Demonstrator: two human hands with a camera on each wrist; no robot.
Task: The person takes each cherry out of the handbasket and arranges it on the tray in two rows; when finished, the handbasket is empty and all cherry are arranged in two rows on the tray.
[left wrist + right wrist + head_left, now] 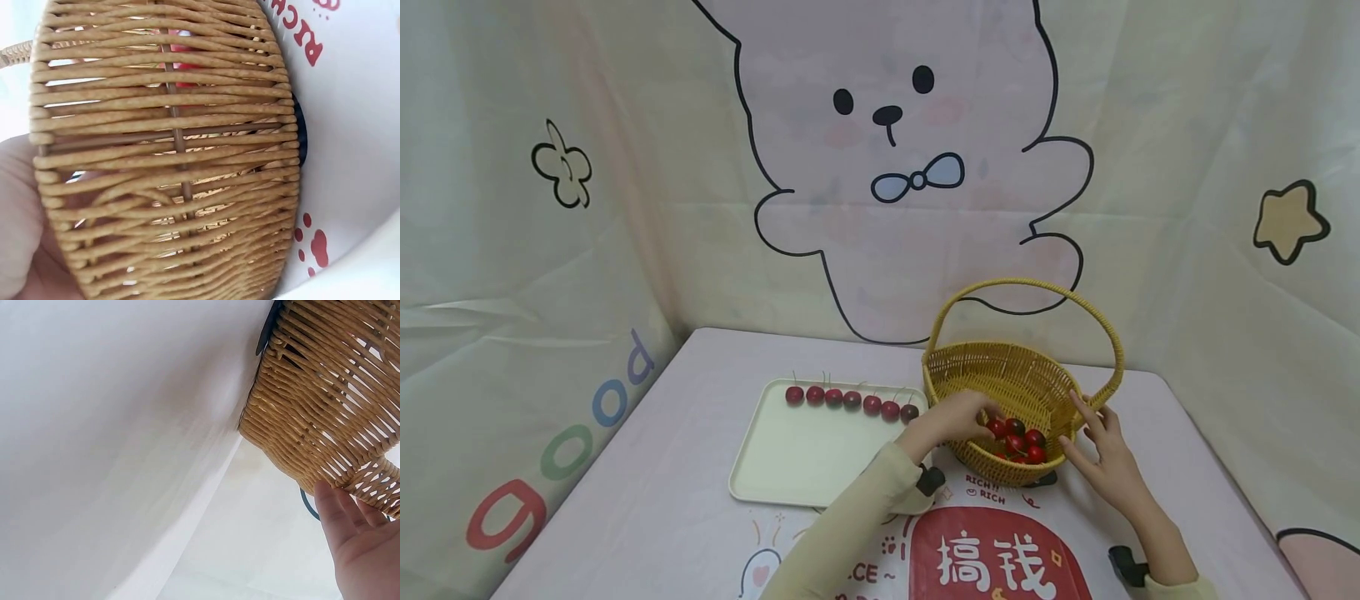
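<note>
A yellow woven basket [1003, 367] with a tall handle holds several dark red cherries [1014, 443] at its near side. My left hand [958, 417] reaches over the basket's left rim, finger and thumb about a cherry [996, 427] at the pile's edge. In the left wrist view the basket's weave [169, 150] hides most of that hand's fingers. My right hand [1105, 458] rests against the basket's right rim near the handle's base, its fingers extended. The right wrist view shows its fingertips touching the woven wall [325, 412] from outside.
Left of the basket lies a cream tray [805, 458], with a row of several cherries [852, 401] along its far edge. The table [647, 500] has a printed cover. Fabric walls [1187, 208] with cartoon drawings stand behind and at both sides.
</note>
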